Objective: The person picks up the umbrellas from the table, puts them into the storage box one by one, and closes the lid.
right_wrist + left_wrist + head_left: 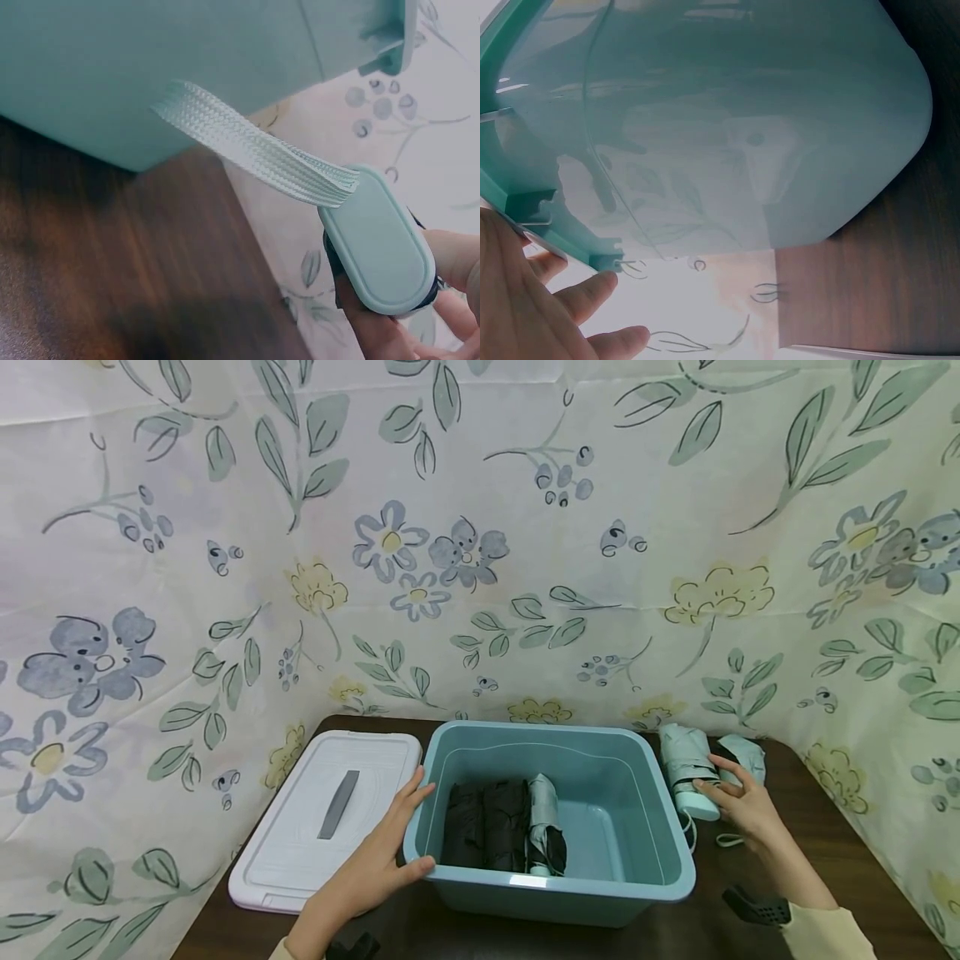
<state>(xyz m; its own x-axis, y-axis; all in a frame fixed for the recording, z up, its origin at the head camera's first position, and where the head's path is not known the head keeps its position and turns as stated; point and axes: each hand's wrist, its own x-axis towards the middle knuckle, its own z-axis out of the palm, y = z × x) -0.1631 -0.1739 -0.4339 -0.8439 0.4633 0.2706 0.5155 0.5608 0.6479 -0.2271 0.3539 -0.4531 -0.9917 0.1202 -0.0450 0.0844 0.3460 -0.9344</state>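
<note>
My right hand [750, 810] pinches a folded mint-green umbrella [684, 756] beside the bin's right wall. In the right wrist view, thumb and fingers lie on either side of the umbrella's flat handle end [379, 240], and a woven strap [255, 154] extends from it. My left hand [375, 860] rests on the left rim of the blue-green bin [562, 887], fingers extended. Within the bin, two black folded umbrellas [506, 827] lie beside a mint-green one [543, 806] with a black patch. Another mint-green umbrella [746, 752] lies partly hidden behind my right hand.
A white lid [292, 835] with a grey handle [339, 804] lies left of the bin. Everything stands on a dark wooden table [806, 835]. Floral fabric [465, 635] hangs at the back and sides. A loose strap loop [729, 840] lies near my right wrist.
</note>
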